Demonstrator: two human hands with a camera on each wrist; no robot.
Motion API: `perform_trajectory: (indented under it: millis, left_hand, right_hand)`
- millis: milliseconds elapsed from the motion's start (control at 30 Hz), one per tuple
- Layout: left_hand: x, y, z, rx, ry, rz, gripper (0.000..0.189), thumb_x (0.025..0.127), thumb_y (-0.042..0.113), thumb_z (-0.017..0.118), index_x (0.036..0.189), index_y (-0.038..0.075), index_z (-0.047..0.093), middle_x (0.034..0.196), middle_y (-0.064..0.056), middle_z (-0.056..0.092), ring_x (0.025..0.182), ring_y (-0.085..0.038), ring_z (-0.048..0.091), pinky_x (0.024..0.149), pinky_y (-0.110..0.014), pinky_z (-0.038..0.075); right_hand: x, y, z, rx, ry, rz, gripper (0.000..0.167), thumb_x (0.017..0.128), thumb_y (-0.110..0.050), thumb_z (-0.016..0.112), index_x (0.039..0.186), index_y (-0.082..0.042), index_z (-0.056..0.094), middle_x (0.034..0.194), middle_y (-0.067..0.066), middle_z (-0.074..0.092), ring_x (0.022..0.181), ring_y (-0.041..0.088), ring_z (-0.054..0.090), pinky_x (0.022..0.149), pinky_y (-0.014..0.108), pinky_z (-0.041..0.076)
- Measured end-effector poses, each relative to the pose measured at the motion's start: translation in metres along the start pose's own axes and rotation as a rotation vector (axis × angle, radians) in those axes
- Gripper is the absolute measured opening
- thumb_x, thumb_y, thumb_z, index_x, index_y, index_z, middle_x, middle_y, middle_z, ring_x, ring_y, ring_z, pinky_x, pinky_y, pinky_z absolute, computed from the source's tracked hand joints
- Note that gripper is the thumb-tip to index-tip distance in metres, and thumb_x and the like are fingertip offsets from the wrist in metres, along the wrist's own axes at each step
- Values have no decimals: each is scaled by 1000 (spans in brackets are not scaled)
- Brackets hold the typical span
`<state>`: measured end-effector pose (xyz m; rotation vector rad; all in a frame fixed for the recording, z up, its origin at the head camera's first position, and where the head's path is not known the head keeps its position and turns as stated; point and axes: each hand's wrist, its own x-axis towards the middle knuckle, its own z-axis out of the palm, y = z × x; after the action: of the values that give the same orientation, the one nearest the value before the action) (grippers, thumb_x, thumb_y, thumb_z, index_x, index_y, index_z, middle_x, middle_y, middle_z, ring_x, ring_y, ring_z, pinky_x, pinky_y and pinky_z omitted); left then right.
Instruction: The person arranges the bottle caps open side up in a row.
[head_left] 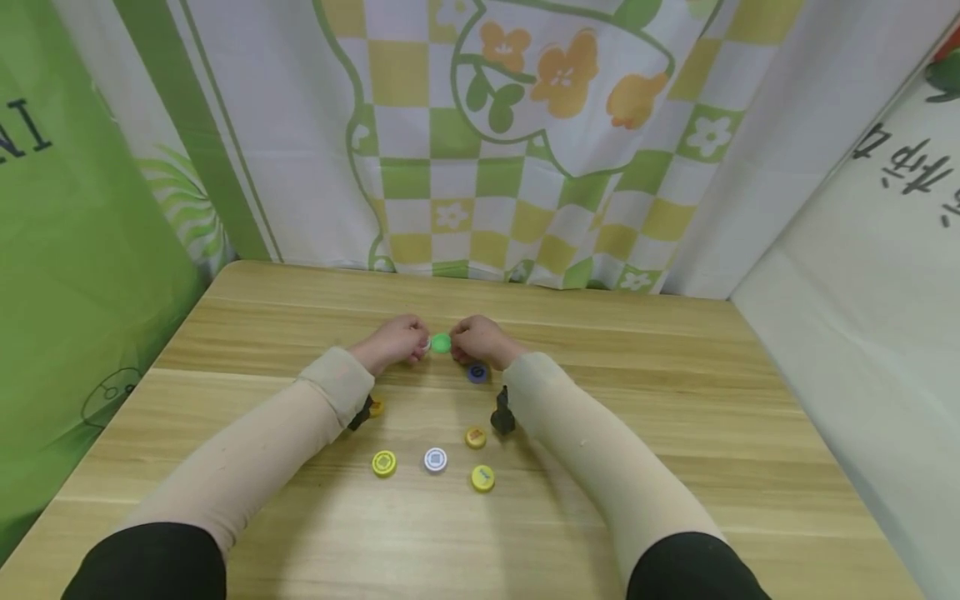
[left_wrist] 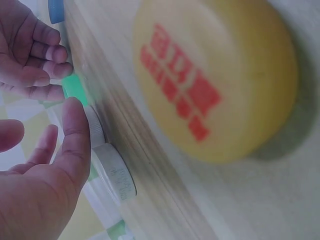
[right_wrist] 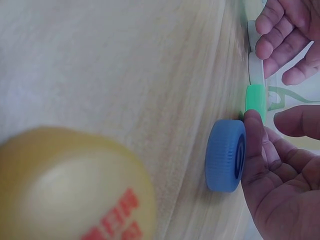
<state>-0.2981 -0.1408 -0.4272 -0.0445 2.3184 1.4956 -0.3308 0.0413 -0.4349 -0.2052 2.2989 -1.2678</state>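
Note:
A bright green bottle cap (head_left: 441, 343) lies on the table between my two hands, in a row with two white caps (left_wrist: 95, 125). My left hand (head_left: 396, 340) is at the row's left, its index finger against the white cap beside the green one, thumb held apart. From the other side my right hand (head_left: 482, 340) has its index fingertip at the green cap (right_wrist: 255, 100), its thumb also apart. A blue cap (right_wrist: 225, 155) stands just below the right hand. In the head view the left hand hides most of the white caps.
Nearer on the wooden table (head_left: 637, 400) lie a white cap (head_left: 435, 460), yellow caps (head_left: 384, 463) and a yellow cap with red print (head_left: 476, 437). Another yellow cap (head_left: 377, 407) is partly covered by the left wrist camera. A patterned curtain (head_left: 495, 183) hangs behind the table.

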Motion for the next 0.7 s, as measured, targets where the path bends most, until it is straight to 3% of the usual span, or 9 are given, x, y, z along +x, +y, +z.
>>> perform_trajectory:
  millis: [400,533,700]
  left_hand:
    - [-6,2,0,27,-34,-1,33,106,11,43,132,-8,51,97,-11,55,87,-20,55,78,-31,56]
    - [-8,3,0,18,-11,3,34,106,11,43,133,-8,50,106,-16,58,94,-22,57,82,-33,57]
    - [-13,6,-5,-57,50,35,38,108,12,40,138,-10,48,128,-25,56,111,-31,59,90,-38,56]
  right_hand:
    - [-2,-1,0,0,-31,-1,29,100,0,56,127,8,63,96,12,67,83,17,62,79,30,59]
    - [-1,0,0,-10,-39,-6,29,101,-1,55,128,8,63,96,12,67,84,17,62,79,29,59]
    - [-3,0,-2,-20,-30,-14,32,101,-3,55,130,8,62,101,15,69,86,19,64,81,31,60]
